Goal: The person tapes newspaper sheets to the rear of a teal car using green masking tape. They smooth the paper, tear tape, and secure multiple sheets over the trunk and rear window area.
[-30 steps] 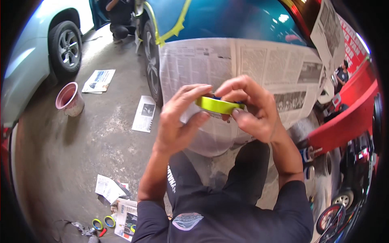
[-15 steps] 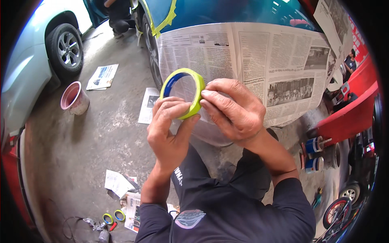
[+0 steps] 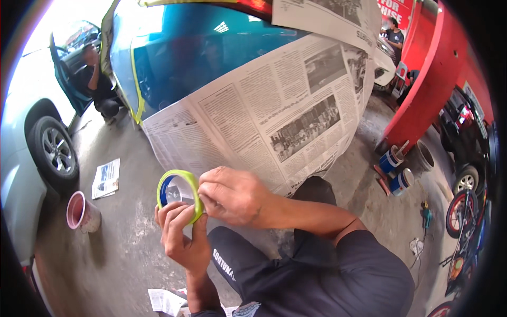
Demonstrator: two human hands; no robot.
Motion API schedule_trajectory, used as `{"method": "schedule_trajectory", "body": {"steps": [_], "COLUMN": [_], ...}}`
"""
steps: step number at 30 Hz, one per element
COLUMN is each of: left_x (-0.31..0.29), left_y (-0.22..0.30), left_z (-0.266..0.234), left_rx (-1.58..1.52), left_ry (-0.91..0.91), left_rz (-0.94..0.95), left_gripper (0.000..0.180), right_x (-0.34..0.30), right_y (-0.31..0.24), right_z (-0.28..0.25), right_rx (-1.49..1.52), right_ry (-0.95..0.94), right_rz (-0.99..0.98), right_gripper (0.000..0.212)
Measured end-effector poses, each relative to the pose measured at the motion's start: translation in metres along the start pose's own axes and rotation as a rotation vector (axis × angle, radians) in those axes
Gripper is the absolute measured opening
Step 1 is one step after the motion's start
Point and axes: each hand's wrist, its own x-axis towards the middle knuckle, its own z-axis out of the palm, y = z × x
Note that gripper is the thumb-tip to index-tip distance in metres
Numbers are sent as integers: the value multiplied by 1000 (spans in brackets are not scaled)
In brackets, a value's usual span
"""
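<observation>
A roll of yellow-green masking tape (image 3: 197, 207) with a blue inner core is held up in front of me. My left hand (image 3: 182, 235) grips its lower rim, fingers through the ring and thumb outside. The fingertips of my right hand (image 3: 235, 195) are pinched against the roll's right side; whether they have the tape's end cannot be seen. Beyond my hands, newspaper sheets (image 3: 232, 116) cover the lower part of a blue-green car panel (image 3: 211, 55). A strip of yellow-green tape (image 3: 138, 100) runs down the panel's left edge.
A pink bucket (image 3: 84, 214) and folded newspapers (image 3: 106, 178) are on the floor at left, near a silver car's wheel (image 3: 54, 150). Another person (image 3: 103, 87) crouches by an open car door. Paint cans (image 3: 402, 180) stand at right beside a red pillar (image 3: 417, 95). Motorcycles are parked beyond.
My view has swung right and up, showing more of the car panel. Both hands and the tape roll now appear lower and further left, the grip much the same.
</observation>
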Motion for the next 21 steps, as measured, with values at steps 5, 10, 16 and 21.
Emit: {"method": "schedule_trajectory", "body": {"steps": [5,10,16,21], "left_x": [13,19,33,41], "left_y": [14,6,-15,-1], "left_z": [3,0,14,40], "left_rx": [97,-274,-1169,-844], "left_ry": [18,-103,-298,75], "left_rz": [94,-10,-225,-48], "left_gripper": [26,28,37,42], "right_x": [5,23,34,38], "right_y": [3,0,18,-2], "right_z": [-5,-42,-75,-89], "right_rx": [64,229,409,154], "right_ry": [48,-54,-250,-328], "right_rz": [36,125,193,152], "right_gripper": [16,16,23,24]}}
